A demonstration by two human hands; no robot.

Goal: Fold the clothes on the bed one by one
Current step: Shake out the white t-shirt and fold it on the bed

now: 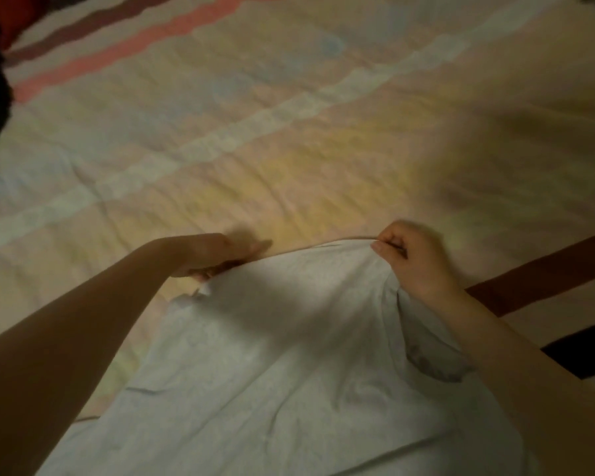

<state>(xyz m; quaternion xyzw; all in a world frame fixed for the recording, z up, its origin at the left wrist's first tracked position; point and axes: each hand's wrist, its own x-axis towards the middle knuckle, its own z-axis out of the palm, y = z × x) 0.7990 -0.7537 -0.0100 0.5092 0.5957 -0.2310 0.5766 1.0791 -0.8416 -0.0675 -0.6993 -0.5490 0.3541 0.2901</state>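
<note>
Striped pastel bedspread (289,132) (blurred) under a pale garment (272,355). Your right hand (416,259) pinches its top edge; your left hand (217,255) grips the other corner, fingers curled.

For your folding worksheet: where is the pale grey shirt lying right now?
In the head view the shirt lies low and central on the striped bedspread, its far edge held between the left hand and the right hand.
</note>
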